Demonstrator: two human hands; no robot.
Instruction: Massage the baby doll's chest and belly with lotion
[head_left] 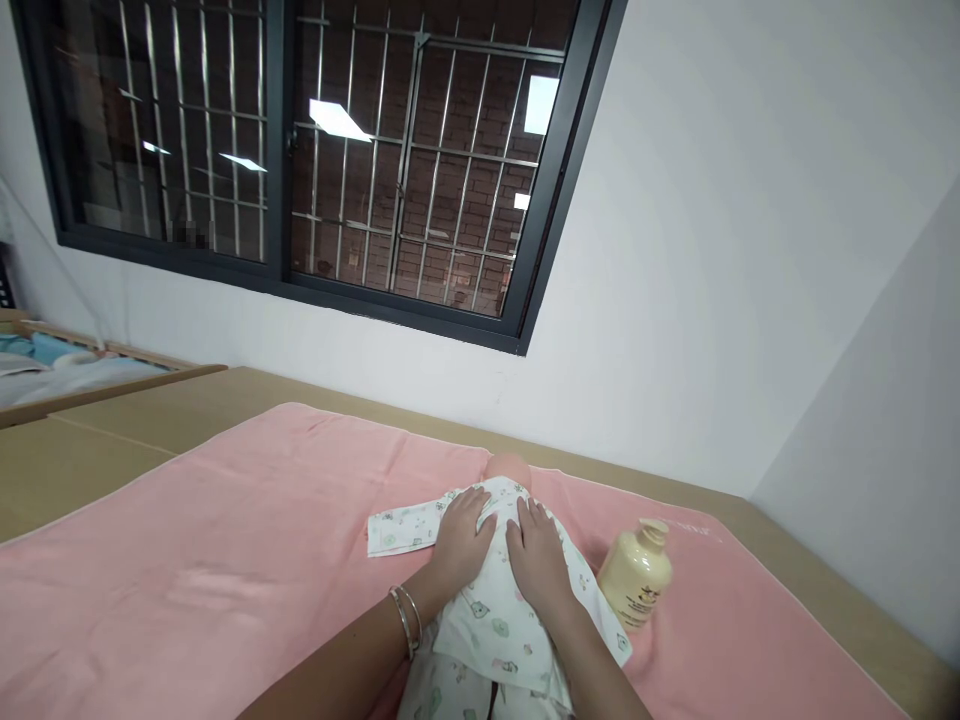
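Cream pump bottle (636, 577) lying tilted on the pink towel (225, 560), near the table's (135, 420) right edge. Dark-framed barred window (300, 160) up on the white wall (712, 250). Wooden crib (67, 370) off the far left corner.

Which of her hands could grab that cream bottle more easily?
Probably the right hand: it rests on the printed garment on the side where the cream bottle lies on the pink towel. The left hand lies farther away.
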